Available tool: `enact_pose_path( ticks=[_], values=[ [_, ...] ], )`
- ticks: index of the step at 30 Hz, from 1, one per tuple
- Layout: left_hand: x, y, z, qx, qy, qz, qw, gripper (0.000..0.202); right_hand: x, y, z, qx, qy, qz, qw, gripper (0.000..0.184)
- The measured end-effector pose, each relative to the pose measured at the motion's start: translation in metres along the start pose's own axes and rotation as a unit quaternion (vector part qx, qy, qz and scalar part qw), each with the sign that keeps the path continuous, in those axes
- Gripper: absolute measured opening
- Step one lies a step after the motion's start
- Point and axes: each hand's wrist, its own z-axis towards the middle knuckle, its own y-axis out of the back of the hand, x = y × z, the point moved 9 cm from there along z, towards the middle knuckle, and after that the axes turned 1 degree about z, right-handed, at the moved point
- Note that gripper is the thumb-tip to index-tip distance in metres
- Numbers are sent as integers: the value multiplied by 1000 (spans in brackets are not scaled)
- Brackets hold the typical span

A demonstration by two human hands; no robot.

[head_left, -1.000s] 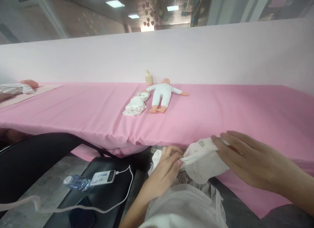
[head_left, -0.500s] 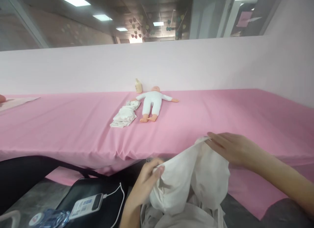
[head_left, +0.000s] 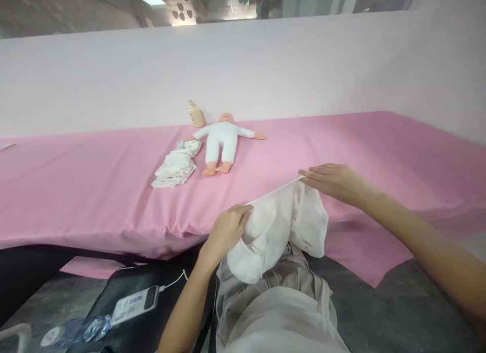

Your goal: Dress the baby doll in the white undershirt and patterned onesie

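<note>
A thin white cloth garment (head_left: 273,221) hangs between my hands at the front edge of the table; its exact kind is not clear. My left hand (head_left: 230,226) pinches its upper left corner. My right hand (head_left: 334,181) grips the upper right corner, so the top edge is drawn straight and the rest droops above my lap. Beyond it, a baby doll (head_left: 222,140) in a white suit lies on its back with arms spread. Beside the doll is a pile of folded white clothes (head_left: 175,165).
A pink sheet (head_left: 360,155) covers the table. A pale yellow pump bottle (head_left: 196,115) stands by the white wall (head_left: 266,69). To my left, a black chair seat (head_left: 159,272) carries a white power bank (head_left: 134,305) with a cable and a clear plastic bottle (head_left: 79,330).
Both hands have moved forward and up with the white garment, away from my body toward the table. Its top edge is now straighter. The view has tilted down.
</note>
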Motion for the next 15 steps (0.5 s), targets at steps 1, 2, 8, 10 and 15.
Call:
enact_pose_path(
  ticks=[1, 2, 8, 10, 15],
  values=[
    [0, 5, 3, -6, 10, 29, 1000, 40, 0, 4, -2, -6, 6, -3, 1000, 40],
    [-2, 9, 4, -3, 14, 49, 999, 41, 1, 7, -4, -9, 10, -6, 1000, 38],
    [-22, 37, -6, 61, -19, 45, 997, 41, 9, 32, -17, -17, -16, 72, 997, 27],
    [-26, 34, -14, 121, -30, 20, 992, 42, 15, 49, -20, -19, -24, 186, 982, 22],
    [-38, 10, -27, 176, -60, -77, 979, 48, 28, 101, -33, -91, -77, 423, 898, 36]
  ],
)
